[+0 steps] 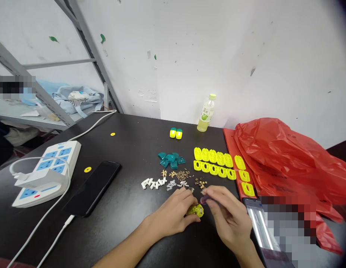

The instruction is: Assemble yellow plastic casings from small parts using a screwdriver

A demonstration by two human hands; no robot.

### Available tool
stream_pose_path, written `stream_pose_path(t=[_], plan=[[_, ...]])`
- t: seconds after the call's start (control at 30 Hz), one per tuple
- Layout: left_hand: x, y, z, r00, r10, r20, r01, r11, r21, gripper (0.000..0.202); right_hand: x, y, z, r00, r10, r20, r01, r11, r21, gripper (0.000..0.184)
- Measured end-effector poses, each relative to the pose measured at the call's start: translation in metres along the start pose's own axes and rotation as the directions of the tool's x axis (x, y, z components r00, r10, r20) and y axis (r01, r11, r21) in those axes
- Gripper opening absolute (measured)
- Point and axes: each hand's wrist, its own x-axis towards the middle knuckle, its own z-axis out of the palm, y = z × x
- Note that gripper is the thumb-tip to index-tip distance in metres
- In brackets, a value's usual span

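My left hand (180, 212) is closed around a small yellow plastic casing (199, 211), steadying it low over the table. Some small parts seem to sit inside the casing, too small to name. Just to its right, my right hand (228, 216) pinches a small dark purple object (205, 199); its kind is not clear, as the fingers cover much of it. Beyond the hands lie brass pins (182, 175), little brass blocks (201, 183), clear plastic links (171, 185), white plastic pieces (154, 183) and teal translucent covers (170, 160).
Yellow casings (213, 156) and yellow frames (214, 170) stand in rows at right, beside a red plastic bag (273, 160). Two yellow-teal units (176, 133) and a drink bottle (206, 113) are farther back. A phone (92, 188) and power strip (50, 171) occupy the left.
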Motion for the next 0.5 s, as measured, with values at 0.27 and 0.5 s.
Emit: stream_pose_path(t=[0.27,0.5], plan=[[-0.0015,0.0027,-0.0011,1.0,-0.023,0.005,0.023,0.999,-0.027,0.022,-0.0015,0.0017,-0.0037,0.999,0.021,-0.03,-0.021,1.0,0.002,0.048],[-0.0013,0.0,-0.0006,0.999,-0.036,0.0,0.036,0.997,-0.071,0.025,-0.0014,0.0001,-0.0026,0.999,-0.045,-0.015,0.044,0.998,-0.045,0.048]])
